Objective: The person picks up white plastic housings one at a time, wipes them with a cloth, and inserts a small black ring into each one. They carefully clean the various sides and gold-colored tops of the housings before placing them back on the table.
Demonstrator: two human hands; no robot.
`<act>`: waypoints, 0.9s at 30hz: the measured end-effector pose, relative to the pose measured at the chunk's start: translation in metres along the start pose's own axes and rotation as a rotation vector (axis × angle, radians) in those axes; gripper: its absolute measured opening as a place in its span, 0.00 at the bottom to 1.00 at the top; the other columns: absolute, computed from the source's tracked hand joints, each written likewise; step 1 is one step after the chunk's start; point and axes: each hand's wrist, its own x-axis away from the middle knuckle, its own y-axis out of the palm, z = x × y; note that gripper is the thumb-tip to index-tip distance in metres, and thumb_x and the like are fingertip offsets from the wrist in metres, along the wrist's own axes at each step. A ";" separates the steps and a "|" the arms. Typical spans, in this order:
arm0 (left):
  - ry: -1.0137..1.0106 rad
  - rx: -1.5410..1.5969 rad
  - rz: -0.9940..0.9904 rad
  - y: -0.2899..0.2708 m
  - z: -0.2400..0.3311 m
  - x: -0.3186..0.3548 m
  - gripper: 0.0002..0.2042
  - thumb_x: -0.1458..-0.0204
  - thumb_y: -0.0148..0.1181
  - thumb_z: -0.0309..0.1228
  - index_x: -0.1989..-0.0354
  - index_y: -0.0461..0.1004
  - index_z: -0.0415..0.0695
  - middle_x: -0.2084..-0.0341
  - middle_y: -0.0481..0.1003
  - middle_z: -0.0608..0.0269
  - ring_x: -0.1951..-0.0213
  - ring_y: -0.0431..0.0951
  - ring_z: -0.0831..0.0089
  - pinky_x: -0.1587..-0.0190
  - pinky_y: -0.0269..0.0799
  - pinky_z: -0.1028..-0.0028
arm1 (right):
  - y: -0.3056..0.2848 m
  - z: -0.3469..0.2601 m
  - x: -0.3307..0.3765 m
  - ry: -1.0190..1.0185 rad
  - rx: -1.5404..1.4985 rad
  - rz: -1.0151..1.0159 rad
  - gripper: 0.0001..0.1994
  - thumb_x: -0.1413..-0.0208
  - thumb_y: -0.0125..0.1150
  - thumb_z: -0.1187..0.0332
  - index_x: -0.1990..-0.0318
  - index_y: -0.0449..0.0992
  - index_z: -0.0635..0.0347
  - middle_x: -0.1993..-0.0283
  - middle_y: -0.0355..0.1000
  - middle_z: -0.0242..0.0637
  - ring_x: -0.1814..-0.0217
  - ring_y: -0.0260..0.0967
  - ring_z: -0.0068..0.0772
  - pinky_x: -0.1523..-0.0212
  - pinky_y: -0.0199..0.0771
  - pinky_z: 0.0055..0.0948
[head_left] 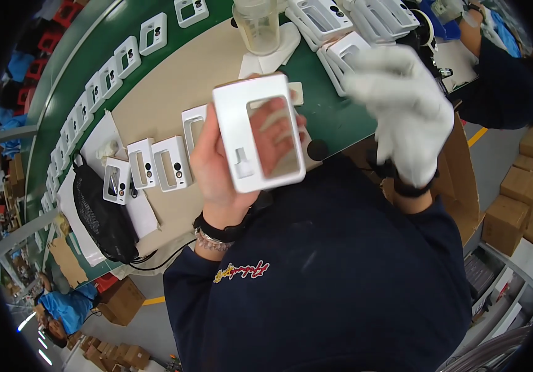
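Workbench [341,124], green: its near edge is set before the wearer's body.
Beige sheet [192,68]: laid over the middle of the workbench.
Row of white housings [155,20]: ranged on green surface beyond the sheet's far left edge.
Stack of white housings [338,28]: piled toward the far right corner of the workbench, some leaning.
Black mesh bag [99,211]: laid toward the sheet's left edge.
Right hand [406,105], white-gloved: held up over the near edge at right, near the stack; blurred, so how far it is closed cannot be told; no object is seen in it.
Left hand [214,180], bare: closed on one housing, thumb along its left edge, fingers spread behind and seen through the window.
Held white housing [232,127]: raised near the workbench's near edge, face tilted to view.
Black disc [318,150]: placed at the near edge, right of the held housing.
Risks, as judged: the smooth housing could be dropped should the thumb slacken; leaning pieces could be toppled by a glove brush; the disc could be knocked off by a sleeve.
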 end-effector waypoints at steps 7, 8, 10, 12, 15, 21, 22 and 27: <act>0.311 -0.349 0.278 0.030 -0.009 -0.011 0.23 0.46 0.44 0.41 0.46 0.50 0.43 0.53 0.59 0.54 0.54 0.64 0.66 0.55 0.61 0.71 | 0.039 -0.031 0.003 0.380 0.472 -0.396 0.23 0.63 0.64 0.65 0.55 0.69 0.56 0.70 0.68 0.40 0.74 0.68 0.38 0.73 0.69 0.28; 0.392 -0.453 0.283 0.030 -0.010 -0.014 0.23 0.48 0.47 0.39 0.47 0.50 0.44 0.53 0.58 0.55 0.54 0.63 0.67 0.55 0.61 0.72 | 0.038 -0.029 0.002 0.387 0.492 -0.352 0.24 0.63 0.63 0.65 0.54 0.68 0.55 0.70 0.68 0.40 0.73 0.68 0.39 0.73 0.69 0.28; 0.557 -0.658 0.297 0.029 -0.011 -0.021 0.25 0.51 0.53 0.33 0.48 0.49 0.44 0.54 0.57 0.58 0.55 0.61 0.69 0.55 0.60 0.73 | 0.036 -0.023 -0.001 0.400 0.529 -0.266 0.26 0.63 0.63 0.66 0.51 0.65 0.52 0.70 0.69 0.41 0.72 0.68 0.42 0.72 0.70 0.30; 0.622 -0.767 0.206 0.027 -0.015 -0.035 0.26 0.52 0.54 0.33 0.48 0.49 0.45 0.54 0.57 0.58 0.55 0.61 0.69 0.56 0.59 0.73 | 0.030 -0.012 -0.005 0.319 0.616 -0.208 0.25 0.63 0.63 0.66 0.52 0.66 0.52 0.69 0.69 0.41 0.72 0.68 0.41 0.72 0.70 0.30; 0.738 -0.996 0.042 0.030 -0.013 -0.048 0.28 0.54 0.57 0.31 0.47 0.50 0.45 0.54 0.56 0.58 0.57 0.61 0.69 0.56 0.59 0.74 | 0.007 0.015 -0.020 0.133 0.709 -0.077 0.20 0.60 0.59 0.64 0.56 0.68 0.56 0.72 0.69 0.43 0.74 0.68 0.41 0.73 0.69 0.33; 0.533 -1.291 -0.020 0.018 0.001 -0.049 0.24 0.57 0.57 0.29 0.50 0.57 0.44 0.56 0.59 0.58 0.56 0.61 0.68 0.56 0.59 0.72 | -0.053 0.079 -0.085 0.811 0.697 -0.228 0.23 0.53 0.45 0.49 0.71 0.72 0.65 0.78 0.69 0.51 0.71 0.69 0.46 0.69 0.67 0.31; 0.489 -1.316 -0.046 0.014 0.001 -0.047 0.23 0.57 0.57 0.28 0.51 0.59 0.43 0.57 0.60 0.58 0.55 0.61 0.68 0.56 0.59 0.72 | -0.053 0.088 -0.089 0.766 0.722 -0.311 0.24 0.53 0.44 0.49 0.72 0.72 0.66 0.78 0.68 0.52 0.71 0.69 0.47 0.69 0.67 0.31; 0.316 -1.133 -0.082 0.005 -0.003 -0.028 0.16 0.58 0.54 0.24 0.57 0.65 0.42 0.60 0.64 0.59 0.57 0.63 0.67 0.56 0.60 0.71 | -0.037 0.129 -0.097 0.532 0.933 -0.569 0.27 0.54 0.41 0.47 0.73 0.72 0.69 0.79 0.67 0.54 0.74 0.68 0.48 0.67 0.66 0.34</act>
